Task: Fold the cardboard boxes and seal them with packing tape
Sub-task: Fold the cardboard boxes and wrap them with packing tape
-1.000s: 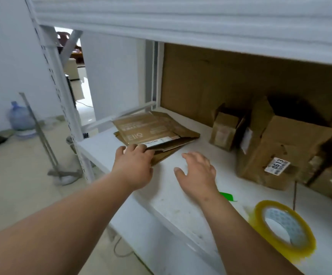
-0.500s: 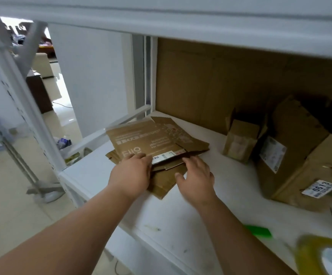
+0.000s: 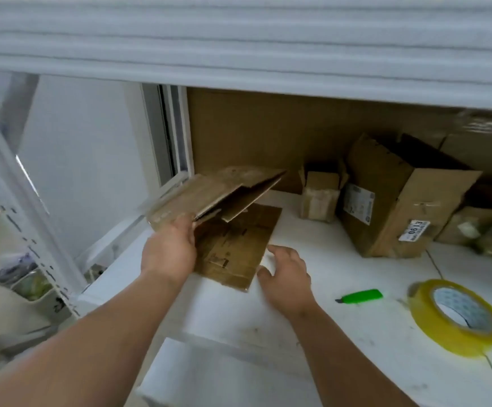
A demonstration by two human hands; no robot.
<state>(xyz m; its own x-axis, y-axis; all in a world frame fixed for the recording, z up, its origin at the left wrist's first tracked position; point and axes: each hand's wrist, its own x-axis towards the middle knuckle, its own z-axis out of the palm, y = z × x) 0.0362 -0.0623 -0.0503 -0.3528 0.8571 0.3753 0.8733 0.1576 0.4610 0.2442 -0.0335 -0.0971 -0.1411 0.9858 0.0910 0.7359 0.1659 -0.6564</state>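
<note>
My left hand (image 3: 169,249) pinches the near edge of a flattened box (image 3: 209,192), lifting it off the stack near the shelf's (image 3: 238,318) left end; it feels light, stiff, floppy at the flaps, best held by a creased edge. My right hand (image 3: 287,277) hovers open beside the remaining flat cardboard (image 3: 236,248)
</note>
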